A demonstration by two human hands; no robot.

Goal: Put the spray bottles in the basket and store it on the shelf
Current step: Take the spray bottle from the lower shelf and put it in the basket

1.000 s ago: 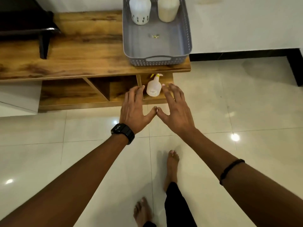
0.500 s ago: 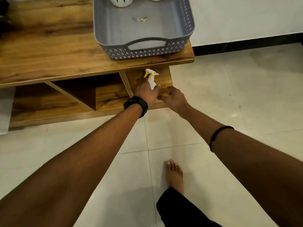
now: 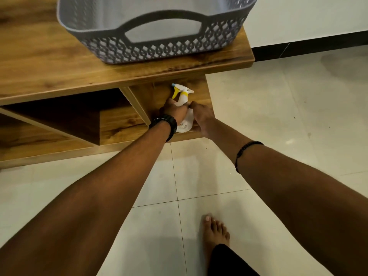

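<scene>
Both hands, left hand point(image 3: 174, 112) and right hand point(image 3: 201, 116), clasp the bottle point(image 3: 184, 108) in the shelf point(image 3: 159, 96), likely to lift it into the basket point(image 3: 155, 48) above.

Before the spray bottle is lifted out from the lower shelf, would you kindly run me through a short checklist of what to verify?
1. Left hand closed on the spray bottle: ok.
2. Right hand on the bottle's other side: ok.
3. Firmness of the grip: cannot tell.
4. Yellow trigger free of fingers: ok.
5. Grey basket on the wooden top, with open space inside: ok.
6. Clearance under the top's edge for the lift: cannot tell.
</scene>
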